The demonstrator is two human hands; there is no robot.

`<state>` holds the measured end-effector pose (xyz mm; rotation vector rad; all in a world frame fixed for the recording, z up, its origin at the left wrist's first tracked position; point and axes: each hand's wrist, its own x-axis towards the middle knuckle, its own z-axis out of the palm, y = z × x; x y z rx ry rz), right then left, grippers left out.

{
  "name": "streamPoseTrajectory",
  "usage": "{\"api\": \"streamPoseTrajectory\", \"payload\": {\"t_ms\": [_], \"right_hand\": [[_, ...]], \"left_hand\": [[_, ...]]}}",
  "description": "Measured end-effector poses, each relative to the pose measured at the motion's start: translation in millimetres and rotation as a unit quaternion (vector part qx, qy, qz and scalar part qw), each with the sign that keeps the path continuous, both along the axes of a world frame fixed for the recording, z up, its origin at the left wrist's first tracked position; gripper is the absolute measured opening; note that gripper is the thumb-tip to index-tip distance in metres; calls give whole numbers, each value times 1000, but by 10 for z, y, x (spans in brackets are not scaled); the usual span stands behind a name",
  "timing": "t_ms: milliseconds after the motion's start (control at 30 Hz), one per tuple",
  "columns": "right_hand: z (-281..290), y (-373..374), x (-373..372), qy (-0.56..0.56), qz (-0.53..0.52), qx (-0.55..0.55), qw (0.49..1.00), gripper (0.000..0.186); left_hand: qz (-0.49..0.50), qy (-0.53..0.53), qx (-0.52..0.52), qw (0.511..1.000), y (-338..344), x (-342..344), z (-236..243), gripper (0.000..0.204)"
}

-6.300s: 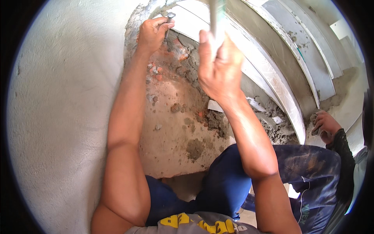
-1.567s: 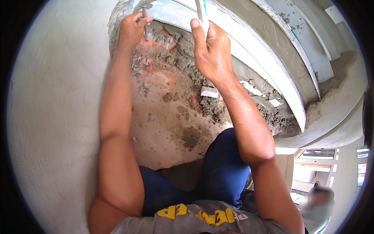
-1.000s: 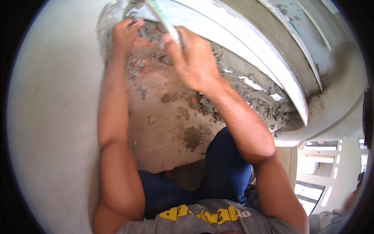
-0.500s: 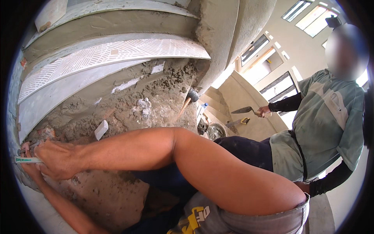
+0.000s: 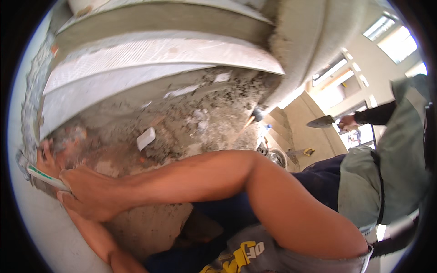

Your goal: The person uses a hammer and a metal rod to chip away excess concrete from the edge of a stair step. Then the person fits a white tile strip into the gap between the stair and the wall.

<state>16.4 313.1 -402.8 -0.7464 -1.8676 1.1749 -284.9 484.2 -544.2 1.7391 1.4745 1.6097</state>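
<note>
My right hand (image 5: 91,193), its arm stretched across the view, is closed round one end of a slim white bar (image 5: 45,177) with green marking. The bar's far end points at the wall edge on the left and slants upward. My left hand (image 5: 49,159) is beside it, low against the broken wall edge and mortar, its forearm coming up from below. Its fingers are blurred and partly covered, so what they hold, if anything, does not show. A white block (image 5: 146,138) lies on the rough mortar to the right of my hands.
Curved stair treads rise behind, one with a ribbed white slab (image 5: 182,52). A mallet (image 5: 256,114) lies on the rubble by the curved wall (image 5: 314,41). At right, a co-worker's hand (image 5: 348,123) holds a pointed trowel (image 5: 321,121). A bucket (image 5: 276,157) and yellow-handled tool (image 5: 308,151) sit lower.
The view has swung left, so the scene appears further right. The white bar went from nearly level to slanting, its wall end higher. The co-worker still holds the trowel.
</note>
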Motion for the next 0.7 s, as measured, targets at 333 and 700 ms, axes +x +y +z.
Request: {"api": "streamPoseTrajectory", "payload": {"t_ms": [333,700], "right_hand": [[-7,264,421,21,-76,68,995,26],[-655,792,621,-131,-126,-155,971,29]], "left_hand": [[87,-185,78,976,-338,834,534,25],[114,-344,2,932,-596,1643,1373,35]]}}
